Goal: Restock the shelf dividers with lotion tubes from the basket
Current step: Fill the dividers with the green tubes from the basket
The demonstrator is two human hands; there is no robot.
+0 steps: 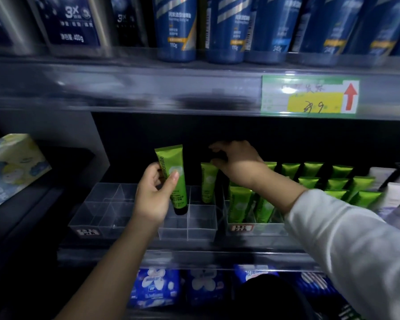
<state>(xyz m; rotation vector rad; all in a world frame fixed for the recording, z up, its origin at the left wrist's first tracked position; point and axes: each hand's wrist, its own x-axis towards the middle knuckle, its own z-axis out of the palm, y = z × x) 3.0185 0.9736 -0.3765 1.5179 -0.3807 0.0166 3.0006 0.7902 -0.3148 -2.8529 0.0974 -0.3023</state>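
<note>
Head view shows your left hand (151,195) gripping the light, squashy green plastic lotion tube (172,179) mid-body above the clear acrylic shelf dividers (201,224), while your right hand (237,163), fingers spread, steadies another: pinch gently.

L hand (151,196) grips a green tube (173,175) upright, cap down, over the clear divider (201,224) near shelf front. R hand (237,163) reaches to the back, fingers on another tube (208,182) standing in a rear cell.

Head cam, close, facing fwd and slightly down at shelf (194,255), single view
</note>
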